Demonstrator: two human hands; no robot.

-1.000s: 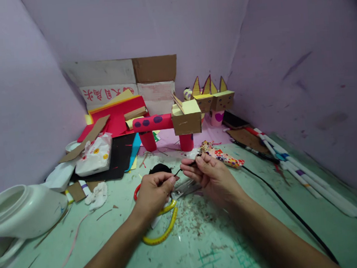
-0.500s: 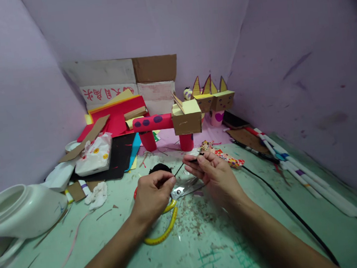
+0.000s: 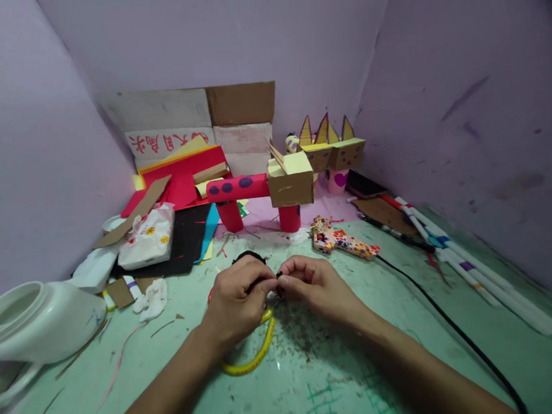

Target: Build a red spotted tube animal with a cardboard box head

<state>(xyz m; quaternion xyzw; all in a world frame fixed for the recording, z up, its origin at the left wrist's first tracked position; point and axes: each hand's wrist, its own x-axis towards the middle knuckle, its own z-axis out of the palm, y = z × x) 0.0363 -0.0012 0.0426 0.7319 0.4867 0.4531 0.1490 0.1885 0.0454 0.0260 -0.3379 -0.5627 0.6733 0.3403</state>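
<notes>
My left hand [image 3: 239, 292] and my right hand [image 3: 314, 284] meet fingertip to fingertip above the green table [image 3: 319, 371]. Both pinch a small black piece [image 3: 279, 275], mostly hidden by the fingers. Beneath them lie scissors with yellow handles [image 3: 258, 363], their blades largely covered by my hands. A black coil [image 3: 249, 256] shows just behind my left hand. Further back stands a red tube figure [image 3: 250, 187] with purple spots and a cardboard box head [image 3: 290, 180].
A patterned glue gun [image 3: 356, 245] with a black cable lies right. Long white rolls [image 3: 491, 291] line the right wall. At left are a white pot [image 3: 64, 322], a tissue pack [image 3: 148, 241] and red paper [image 3: 182, 183]. Two box-headed figures [image 3: 344, 156] stand behind.
My right hand has moved left and down to meet my left hand. The black strand stretched between them no longer shows. The glue gun is now uncovered.
</notes>
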